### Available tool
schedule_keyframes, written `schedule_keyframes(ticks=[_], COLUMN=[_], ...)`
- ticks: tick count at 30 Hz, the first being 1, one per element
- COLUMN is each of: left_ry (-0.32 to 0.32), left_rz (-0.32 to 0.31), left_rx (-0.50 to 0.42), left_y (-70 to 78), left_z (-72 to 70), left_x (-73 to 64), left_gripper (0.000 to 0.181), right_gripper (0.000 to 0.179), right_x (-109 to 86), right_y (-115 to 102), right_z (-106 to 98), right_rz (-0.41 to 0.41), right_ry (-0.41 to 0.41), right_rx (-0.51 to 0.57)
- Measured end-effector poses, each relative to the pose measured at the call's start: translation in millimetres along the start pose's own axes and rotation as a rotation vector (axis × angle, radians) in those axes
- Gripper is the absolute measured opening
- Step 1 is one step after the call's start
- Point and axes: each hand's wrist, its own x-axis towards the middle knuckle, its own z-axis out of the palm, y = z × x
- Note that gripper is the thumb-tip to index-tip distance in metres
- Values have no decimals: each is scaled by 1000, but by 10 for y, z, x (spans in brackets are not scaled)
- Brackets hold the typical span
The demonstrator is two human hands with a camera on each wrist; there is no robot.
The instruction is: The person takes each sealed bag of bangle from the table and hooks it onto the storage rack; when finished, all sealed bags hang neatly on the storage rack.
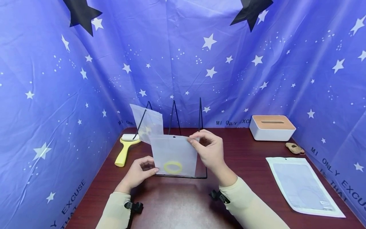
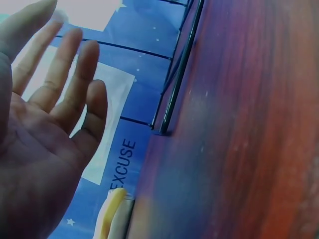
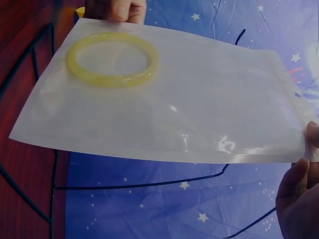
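While left hand (image 1: pixel 138 174) and right hand (image 1: pixel 211 152) pinch one pouch (image 1: pixel 173 151), the rack (image 1: pixel 183 176) behind holds another pouch (image 1: pixel 154 119)

"State the hold."
"The right hand (image 3: pixel 300 201), at the right border, pinches the translucent bag (image 3: pixel 199 104) near its corner, between thumb and finger."
"Contents?"
"One yellow ring (image 3: pixel 117 81), seen through the film at the end away from that hand. Outline unbroken."
"And the left hand (image 3: pixel 122 9)?"
"Cut off by the top border, thumb at the bag's edge beside the ring."
"Surface condition?"
"Spread out, glare along the lower edge."
"Surroundings?"
"Black wire frame (image 3: pixel 139 185) showing past the bag, dark red tabletop (image 3: pixel 25 154) at left, blue star-printed cloth (image 3: pixel 154 214) behind."
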Motion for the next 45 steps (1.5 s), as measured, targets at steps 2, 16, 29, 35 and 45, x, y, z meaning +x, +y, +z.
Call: schedule_keyframes(ticks=[2, 16, 29, 35, 45], left_ry=[10, 57, 91, 101, 156], left_rz=[18, 58, 42, 47, 53], left_rx=[-18, -36, -27, -15, 4], left_y=[9, -36, -50, -64, -81], left_z=[2, -64, -102, -94, -79], left_x=[3, -13, -31, -26, -8], left_gripper=[10, 5, 12, 11, 9], right_gripper=[16, 14, 11, 10, 12], right_x=[-8, -7, 9, 31, 71], right_y=[20, 115, 128, 140, 248], right_z=[26, 169, 200, 206, 196], right_rz=[-1, 31, 45, 51, 73], right_ry=[-1, -14, -23, -5, 14], right_rx=[9, 27, -4, -18, -21])
